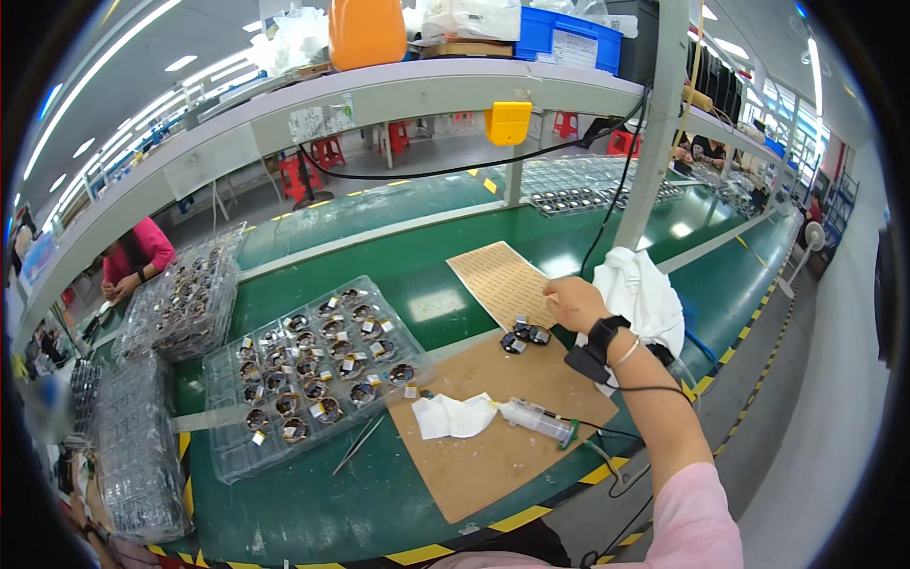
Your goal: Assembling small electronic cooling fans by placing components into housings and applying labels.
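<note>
My right hand [573,305] is closed, its fingertips pinched at the right edge of a tan sheet with rows of small labels [498,280]. What the fingers hold, if anything, is hidden. A black wrist device with a cable sits on that wrist. Just below the hand, several small dark round parts [524,336] lie together on a brown board [512,465]. Farther down on the board are a folded white cloth [453,416] and a clear dispensing syringe [536,419] with a green end. My left hand is out of view.
A clear plastic tray [227,455] of round electronic parts lies left of the board, with metal tweezers [360,444] beside it. Stacked trays [142,446] stand farther left. White fabric [645,299] is bunched near a post [654,142]. Another person [142,251] works at far left.
</note>
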A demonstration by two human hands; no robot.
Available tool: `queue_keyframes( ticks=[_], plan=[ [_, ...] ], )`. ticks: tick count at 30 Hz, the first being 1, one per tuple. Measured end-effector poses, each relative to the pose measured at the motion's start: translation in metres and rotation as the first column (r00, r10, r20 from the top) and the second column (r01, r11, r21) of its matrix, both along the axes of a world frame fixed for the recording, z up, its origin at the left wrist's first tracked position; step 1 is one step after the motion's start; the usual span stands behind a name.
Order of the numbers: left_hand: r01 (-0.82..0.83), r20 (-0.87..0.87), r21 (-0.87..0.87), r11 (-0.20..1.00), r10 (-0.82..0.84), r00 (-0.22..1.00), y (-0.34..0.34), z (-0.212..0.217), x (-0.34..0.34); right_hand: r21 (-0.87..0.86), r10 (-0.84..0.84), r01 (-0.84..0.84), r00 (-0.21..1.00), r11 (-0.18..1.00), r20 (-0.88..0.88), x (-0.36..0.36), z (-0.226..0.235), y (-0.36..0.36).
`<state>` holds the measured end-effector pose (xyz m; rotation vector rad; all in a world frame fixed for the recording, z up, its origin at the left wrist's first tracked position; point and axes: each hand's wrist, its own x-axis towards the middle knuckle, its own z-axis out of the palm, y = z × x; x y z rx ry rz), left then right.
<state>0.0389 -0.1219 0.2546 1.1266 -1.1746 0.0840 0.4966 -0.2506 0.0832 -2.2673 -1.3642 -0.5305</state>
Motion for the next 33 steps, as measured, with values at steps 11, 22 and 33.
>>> queue_keyframes(
  ticks=[11, 22, 33],
  plan=[
    [-0.832, -0.509, 0.407, 0.376, 0.850, 0.134, 0.089, -0.162, -0.034, -0.457, -0.516, 0.430, 0.853, 0.779, -0.076, 0.072, -0.043, 0.045],
    [-0.625, 0.531, 0.438, -0.646, 0.747, -0.400, 0.110, -0.215, 0.013, -0.015, -0.425, 0.431, 0.884, 0.902, -0.196, 0.092, -0.039, 0.034],
    [-0.555, 0.510, 0.614, -0.562, 0.819, -0.264, 0.128, -0.252, 0.012, 0.389, -0.319, 0.310, 0.947, 0.868, -0.042, 0.061, -0.013, 0.023]
  ],
)
